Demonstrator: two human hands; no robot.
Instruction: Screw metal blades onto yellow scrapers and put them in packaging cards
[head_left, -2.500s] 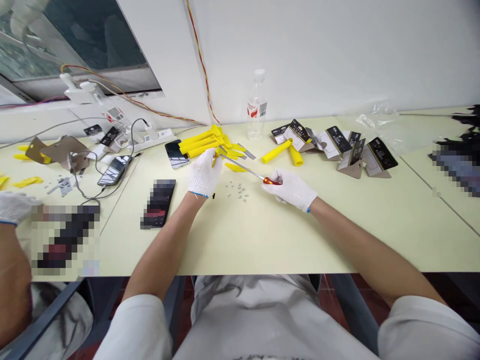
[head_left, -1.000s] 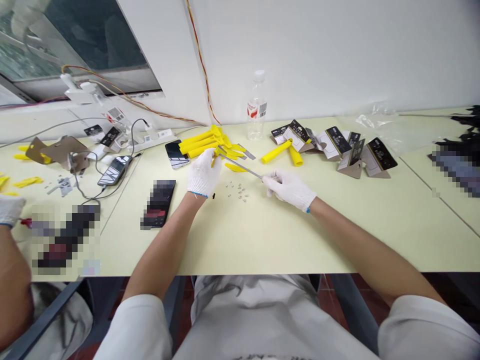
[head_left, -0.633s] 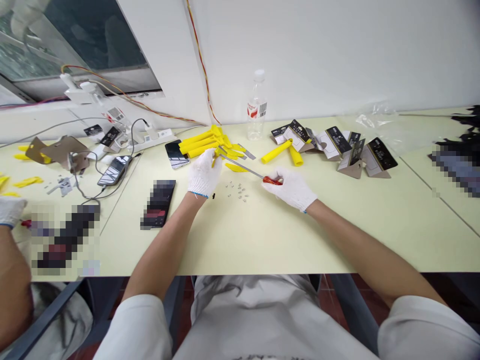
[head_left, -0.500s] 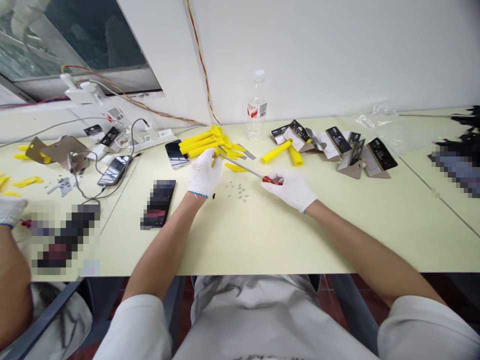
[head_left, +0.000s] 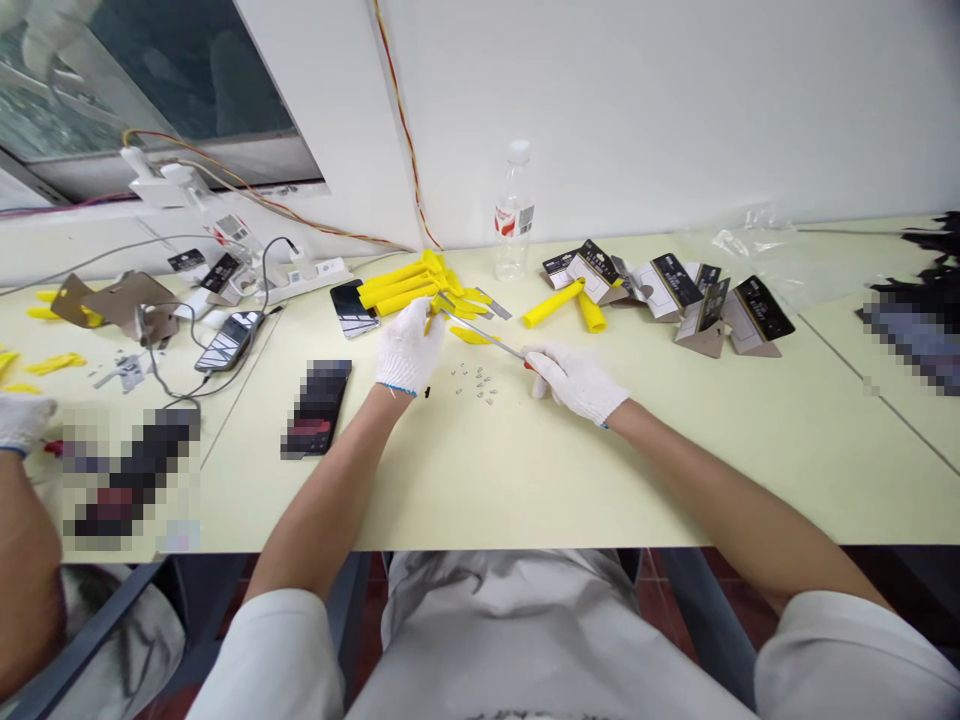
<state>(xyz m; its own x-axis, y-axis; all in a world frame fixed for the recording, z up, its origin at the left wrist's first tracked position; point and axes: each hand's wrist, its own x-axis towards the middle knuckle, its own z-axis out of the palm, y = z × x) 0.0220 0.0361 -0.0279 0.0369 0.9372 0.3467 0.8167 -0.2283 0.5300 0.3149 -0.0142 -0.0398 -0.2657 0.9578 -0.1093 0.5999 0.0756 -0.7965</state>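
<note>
In a white knit glove, my right hand (head_left: 579,382) is wrapped round the red handle of a long-shafted screwdriver (head_left: 491,340). The shaft points left, its tip reaching my left hand (head_left: 409,348), also gloved. Those fingers pinch a small yellow plastic part (head_left: 433,320), mostly hidden by the glove, where the tip meets it. Just behind lies a pile of yellow plastic handles (head_left: 394,284). Flat yellow pieces (head_left: 474,336) and a grey metal blade (head_left: 495,308) lie between my hands. Several tiny screws (head_left: 481,384) are scattered on the tabletop below the shaft.
A clear bottle (head_left: 514,215) stands by the wall. Two yellow tubes (head_left: 555,303) and folded black-and-white cards (head_left: 667,285) lie right of it. Phones (head_left: 355,307), cables and a power strip (head_left: 304,278) are to the left. A co-worker's gloved hand (head_left: 24,422) is at far left.
My right hand has shifted its grip on the screwdriver, its fingers now covering most of the red handle. My left hand stays in place.
</note>
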